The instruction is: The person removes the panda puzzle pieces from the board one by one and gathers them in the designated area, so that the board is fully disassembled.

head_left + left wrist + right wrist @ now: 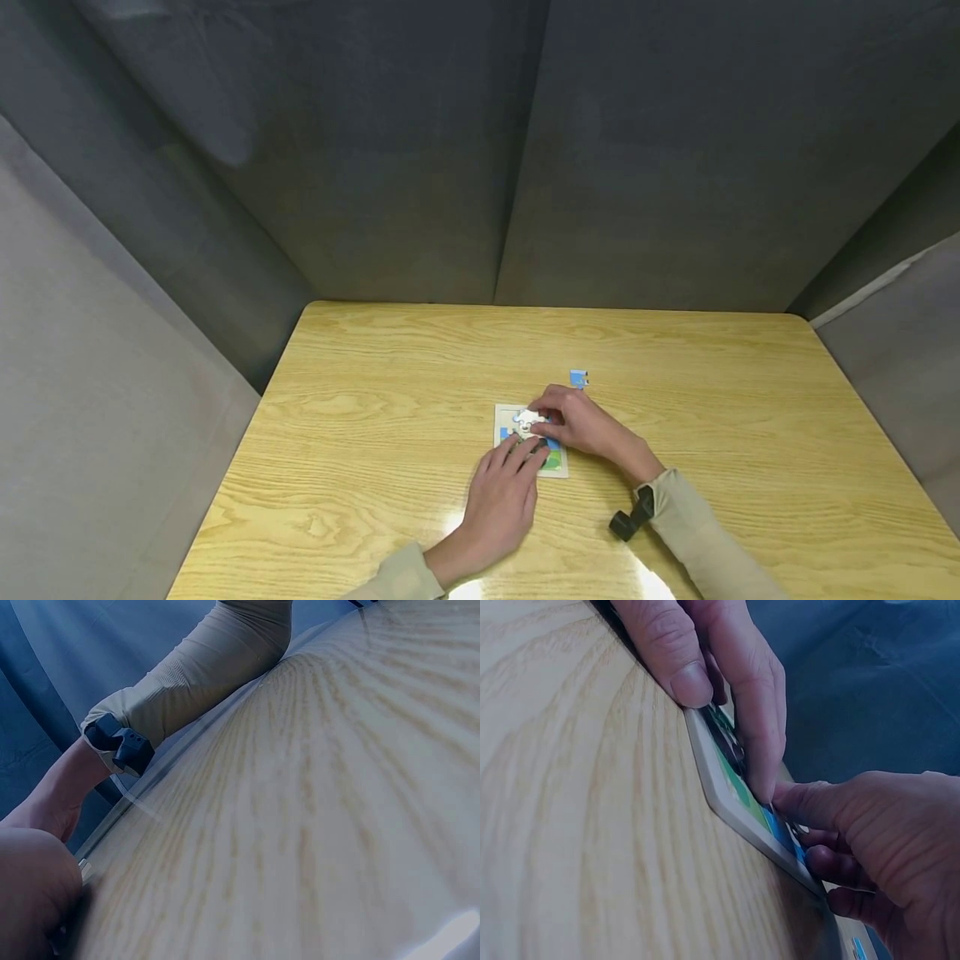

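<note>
A small jigsaw puzzle in a pale tray (559,474) lies on the table, its picture blue and green. At its upper part shows a white puzzle piece (525,420) with an animal face. My right hand (583,423) pinches this piece at its right side between thumb and fingers. From the near side my left hand (504,492) rests its extended fingers on the lower part of the puzzle, covering some of it. In the right wrist view, the left thumb (691,684) lies at the tray's edge, and the fingertips of both hands almost meet over the picture.
A loose blue puzzle piece (578,378) lies on the wooden table (390,392) just beyond the right hand. A black wrist camera (632,515) is strapped at the right sleeve. Dark grey curtains (405,167) stand behind the table's far edge.
</note>
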Available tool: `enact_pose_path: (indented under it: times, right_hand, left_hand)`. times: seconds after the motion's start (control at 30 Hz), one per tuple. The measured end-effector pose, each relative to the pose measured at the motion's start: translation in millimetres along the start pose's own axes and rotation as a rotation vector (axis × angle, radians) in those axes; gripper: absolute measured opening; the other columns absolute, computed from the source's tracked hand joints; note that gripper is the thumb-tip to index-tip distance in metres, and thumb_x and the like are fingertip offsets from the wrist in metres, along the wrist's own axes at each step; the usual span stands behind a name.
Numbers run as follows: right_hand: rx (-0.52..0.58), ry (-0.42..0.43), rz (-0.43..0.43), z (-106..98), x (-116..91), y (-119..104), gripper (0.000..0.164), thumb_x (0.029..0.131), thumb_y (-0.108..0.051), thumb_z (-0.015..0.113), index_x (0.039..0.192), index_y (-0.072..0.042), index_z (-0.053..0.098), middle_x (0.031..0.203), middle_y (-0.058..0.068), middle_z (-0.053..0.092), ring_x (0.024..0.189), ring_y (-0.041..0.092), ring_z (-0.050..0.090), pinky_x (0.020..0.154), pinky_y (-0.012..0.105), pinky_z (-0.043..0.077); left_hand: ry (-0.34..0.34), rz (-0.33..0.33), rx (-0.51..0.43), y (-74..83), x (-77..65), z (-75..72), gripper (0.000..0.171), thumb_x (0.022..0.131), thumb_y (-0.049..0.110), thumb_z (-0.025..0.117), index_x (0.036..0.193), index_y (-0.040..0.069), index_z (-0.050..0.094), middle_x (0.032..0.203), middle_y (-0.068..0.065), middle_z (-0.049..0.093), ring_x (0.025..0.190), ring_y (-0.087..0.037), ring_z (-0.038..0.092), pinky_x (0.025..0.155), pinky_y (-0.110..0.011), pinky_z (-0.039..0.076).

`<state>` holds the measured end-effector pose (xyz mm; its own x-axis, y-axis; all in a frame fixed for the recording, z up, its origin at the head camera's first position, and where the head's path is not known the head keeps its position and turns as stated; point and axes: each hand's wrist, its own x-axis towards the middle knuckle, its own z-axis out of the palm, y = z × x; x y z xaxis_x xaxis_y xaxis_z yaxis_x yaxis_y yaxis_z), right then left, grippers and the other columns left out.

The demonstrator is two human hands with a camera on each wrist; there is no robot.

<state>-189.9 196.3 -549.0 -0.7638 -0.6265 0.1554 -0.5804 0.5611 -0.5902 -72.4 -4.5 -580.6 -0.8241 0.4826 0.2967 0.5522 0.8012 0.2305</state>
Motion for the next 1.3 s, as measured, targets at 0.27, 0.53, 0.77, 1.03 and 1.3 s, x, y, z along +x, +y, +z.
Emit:
enact_pose_path:
  times: [0.27,0.53,0.77,1.03,1.3]
  right_hand:
    - [-0.016,0.018,-0.041,1.2,-0.8,1.7,0.026,0.094,-0.019,0.079,0.115,-0.003,0.076,0.089,-0.003,0.064,0.074,0.006,0.054,0.063,0.022,0.05]
    - [-0.027,0.03,-0.05,2.0,-0.4,3.3,0.027,0.095,-0.02,0.079,0.115,-0.003,0.076,0.089,-0.002,0.065,0.074,0.007,0.055,0.064,0.022,0.05]
    - [-0.034,0.048,-0.055,3.3,1.7,3.7,0.026,0.092,-0.02,0.08,0.111,-0.002,0.077,0.085,-0.002,0.067,0.074,0.01,0.058,0.065,0.022,0.051]
    - [-0.056,0.084,-0.069,4.4,3.1,1.9,0.023,0.087,-0.019,0.082,0.104,-0.003,0.078,0.079,-0.002,0.064,0.068,0.008,0.057,0.062,0.021,0.05]
    - [-0.086,0.134,-0.124,6.2,0.2,5.2,0.021,0.082,-0.019,0.081,0.099,-0.006,0.078,0.077,-0.007,0.062,0.066,0.002,0.051,0.058,0.018,0.048]
  left_hand:
    - [0.002,0.006,0.005,-0.5,-0.2,0.5,0.041,0.108,0.021,0.048,0.148,0.018,0.058,0.156,-0.002,0.051,0.146,-0.03,0.043,0.114,-0.049,0.045]
    - [-0.002,0.008,-0.002,-1.1,-0.8,0.7,0.042,0.108,0.021,0.047,0.148,0.017,0.058,0.157,-0.003,0.051,0.146,-0.031,0.042,0.114,-0.049,0.045]
    - [-0.002,0.007,0.012,-1.3,-0.7,1.3,0.041,0.108,0.022,0.047,0.148,0.018,0.058,0.157,-0.002,0.05,0.147,-0.03,0.042,0.114,-0.048,0.045]
    - [0.006,0.001,0.004,-1.1,-1.4,0.7,0.041,0.109,0.023,0.044,0.148,0.019,0.057,0.157,-0.001,0.05,0.147,-0.03,0.042,0.113,-0.047,0.045]
    - [0.005,-0.005,-0.026,-1.6,-3.2,1.8,0.043,0.109,0.023,0.043,0.15,0.02,0.056,0.157,0.0,0.05,0.147,-0.03,0.042,0.114,-0.049,0.043]
